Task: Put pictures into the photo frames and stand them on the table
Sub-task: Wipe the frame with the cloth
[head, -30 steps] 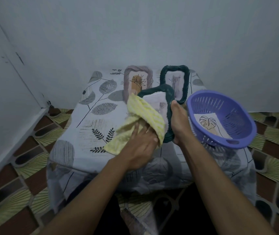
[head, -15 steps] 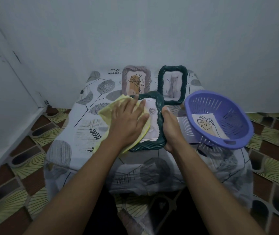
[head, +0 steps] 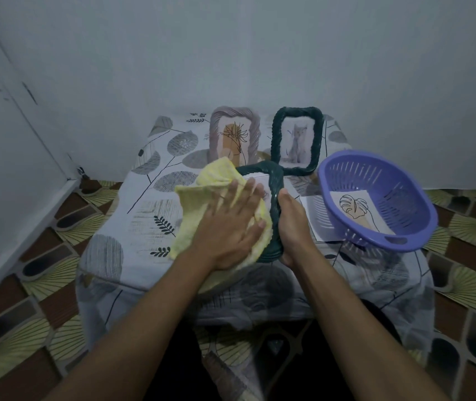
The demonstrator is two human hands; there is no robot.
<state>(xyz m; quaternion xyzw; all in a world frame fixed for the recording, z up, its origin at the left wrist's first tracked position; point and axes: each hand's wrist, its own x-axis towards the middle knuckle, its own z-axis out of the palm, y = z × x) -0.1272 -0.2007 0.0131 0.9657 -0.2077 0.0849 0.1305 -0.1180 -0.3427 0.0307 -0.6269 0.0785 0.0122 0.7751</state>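
The left hand (head: 231,224) lies spread flat on a yellow cloth (head: 199,198), pressing it against the face of a dark green frame (head: 274,180). The right hand (head: 291,227) grips that frame's right rim, fingers curled round the edge. The frame sits near the front of the tabletop (head: 144,221), and it cannot be told whether its lower end rests there or hangs in the grip. Only a pale strip of its picture shows past the cloth.

The main risk is the one-sided hold. A hard push from the flat palm could twist the frame out of the right hand or flex its front pane. Rubbing near the rim could also snag the woven border.

Just behind, a mauve frame (head: 255,131) and a green cat frame (head: 275,140) stand upright. The held frame's top edge is close to both, so a wide wiping stroke or a careless lift could knock them over.

To the right, a purple basket (head: 375,244) holding a leaf picture (head: 355,206) sits partly on a loose sheet (head: 314,215) beside the right wrist. An elbow swing there could shove it toward the edge.
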